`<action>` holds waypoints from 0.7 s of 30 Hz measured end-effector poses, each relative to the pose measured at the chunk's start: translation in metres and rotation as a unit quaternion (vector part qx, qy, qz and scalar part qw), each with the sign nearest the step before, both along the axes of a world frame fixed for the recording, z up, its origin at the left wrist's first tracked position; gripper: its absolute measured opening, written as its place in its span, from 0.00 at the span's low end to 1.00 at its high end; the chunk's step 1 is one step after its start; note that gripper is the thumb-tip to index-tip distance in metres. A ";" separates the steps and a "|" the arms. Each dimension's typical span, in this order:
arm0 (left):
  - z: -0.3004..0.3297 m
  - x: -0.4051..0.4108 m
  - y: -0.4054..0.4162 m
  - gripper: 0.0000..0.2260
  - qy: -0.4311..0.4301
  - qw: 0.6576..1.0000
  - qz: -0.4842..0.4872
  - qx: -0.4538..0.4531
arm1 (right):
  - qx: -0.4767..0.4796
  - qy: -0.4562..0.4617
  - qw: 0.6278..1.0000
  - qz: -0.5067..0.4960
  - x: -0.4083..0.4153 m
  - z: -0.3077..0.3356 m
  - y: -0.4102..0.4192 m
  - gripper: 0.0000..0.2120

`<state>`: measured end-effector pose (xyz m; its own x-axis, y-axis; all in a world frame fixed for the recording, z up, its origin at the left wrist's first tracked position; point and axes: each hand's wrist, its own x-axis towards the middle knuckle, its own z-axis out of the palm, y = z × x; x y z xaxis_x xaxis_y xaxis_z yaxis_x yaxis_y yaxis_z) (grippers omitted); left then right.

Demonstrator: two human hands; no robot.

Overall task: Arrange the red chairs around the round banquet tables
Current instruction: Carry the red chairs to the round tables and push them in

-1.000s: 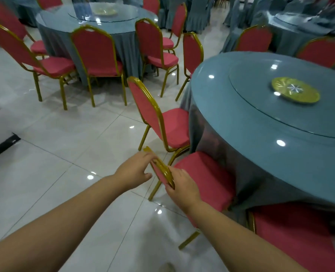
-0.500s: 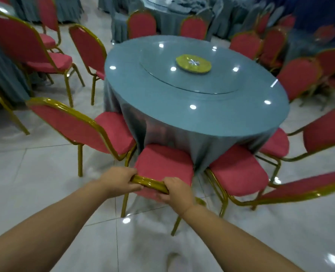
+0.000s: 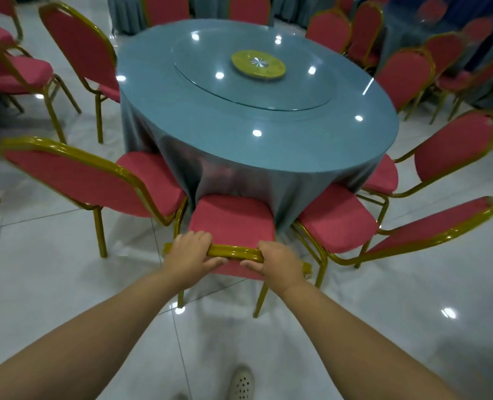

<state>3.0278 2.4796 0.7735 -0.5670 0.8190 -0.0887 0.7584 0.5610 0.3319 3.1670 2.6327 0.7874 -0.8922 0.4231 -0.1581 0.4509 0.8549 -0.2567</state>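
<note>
A red chair (image 3: 231, 219) with a gold frame stands right in front of me, its seat partly under the blue cloth of the round table (image 3: 239, 140). My left hand (image 3: 192, 251) and my right hand (image 3: 280, 262) both grip the gold top rail of its backrest, side by side. Another red chair (image 3: 95, 180) stands close on its left. On its right stands a third red chair (image 3: 337, 223), also facing the table.
More red chairs ring the table's far side (image 3: 404, 76) and right (image 3: 453, 145). A yellow dish (image 3: 258, 64) sits on the glass turntable. Other chairs (image 3: 14, 73) and covered tables stand at left and back. My shoe (image 3: 241, 385) is on the glossy white tile floor.
The view has swung round, so I now face the table squarely behind the held chair. Both hands stay on the backrest rail and the seat sits closer under the tablecloth.
</note>
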 end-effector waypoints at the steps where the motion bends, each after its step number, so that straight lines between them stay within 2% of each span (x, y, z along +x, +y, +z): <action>1: 0.000 -0.004 0.002 0.16 0.002 1.000 -0.002 0.001 | -0.001 0.002 1.000 0.003 -0.003 -0.001 0.003 0.24; 5: 0.000 -0.025 0.022 0.17 0.006 1.000 -0.014 -0.004 | -0.006 -0.008 1.000 -0.005 -0.024 0.002 0.020 0.24; 11: -0.006 -0.038 0.043 0.17 0.010 1.000 -0.019 -0.013 | -0.047 0.033 0.994 -0.088 -0.010 0.001 0.041 0.22; 21: -0.002 -0.013 0.051 0.17 0.012 1.000 -0.021 -0.013 | -0.036 -0.001 0.995 -0.091 0.016 0.003 0.057 0.18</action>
<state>3.0148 2.5309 0.7714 -0.5350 0.8391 -0.0980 0.7883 0.5376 0.2993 3.1830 2.6897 0.7901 -0.8015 0.5651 -0.1953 0.5971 0.7388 -0.3126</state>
